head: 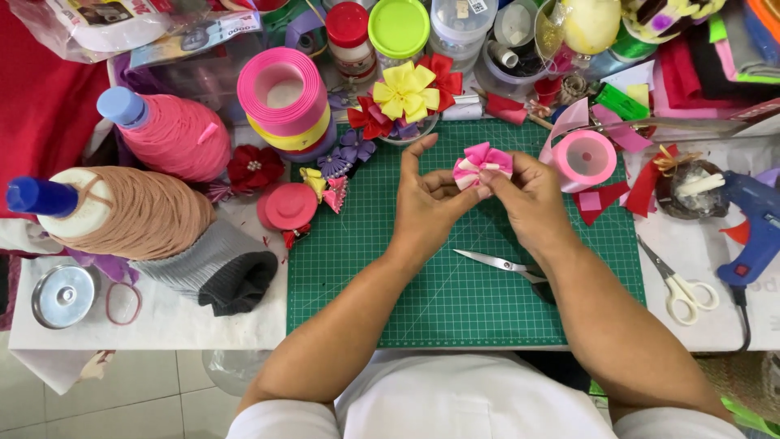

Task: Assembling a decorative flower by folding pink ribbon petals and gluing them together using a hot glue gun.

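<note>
While pinching flower [483, 165] (fingertips): hands [479, 203].

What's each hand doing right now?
Left hand: grip closed on the pink ribbon flower.
Right hand: grip closed on the same flower.

Bright even daylight, soft shadows, sharp focus

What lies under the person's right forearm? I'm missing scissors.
Scissors lie on the green cutting mat; blades show, handles hidden beneath the right forearm. White-handled scissors lie uncovered nearby.
</note>
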